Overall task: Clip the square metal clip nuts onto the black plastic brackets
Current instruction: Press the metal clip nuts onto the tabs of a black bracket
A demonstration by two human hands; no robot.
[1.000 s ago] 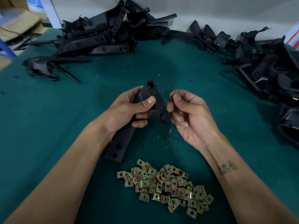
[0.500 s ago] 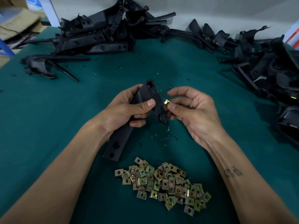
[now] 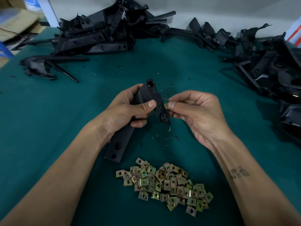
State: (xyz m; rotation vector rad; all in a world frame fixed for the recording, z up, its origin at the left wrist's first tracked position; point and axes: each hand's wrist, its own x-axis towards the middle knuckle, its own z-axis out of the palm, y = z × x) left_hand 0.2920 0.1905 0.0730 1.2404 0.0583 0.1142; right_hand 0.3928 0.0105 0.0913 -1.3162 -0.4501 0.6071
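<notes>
Above the green table [image 3: 48, 128], left hand [image 3: 123, 110] grips a black bracket [image 3: 151, 95]; right hand [image 3: 195, 111] pinches seemingly 1 clip nut [image 3: 166, 105].

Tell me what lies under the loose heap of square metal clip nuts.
Only the green felt tabletop shows around the brass-coloured clip nut heap; anything beneath it is covered.

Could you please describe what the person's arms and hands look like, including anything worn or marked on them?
Both forearms are bare, with no sleeves, gloves, watch or rings visible. The left hand is unmarked. The forearm behind the right hand carries a small dark tattoo of two short lines, too blurred to read. Fingernails look short.
</notes>
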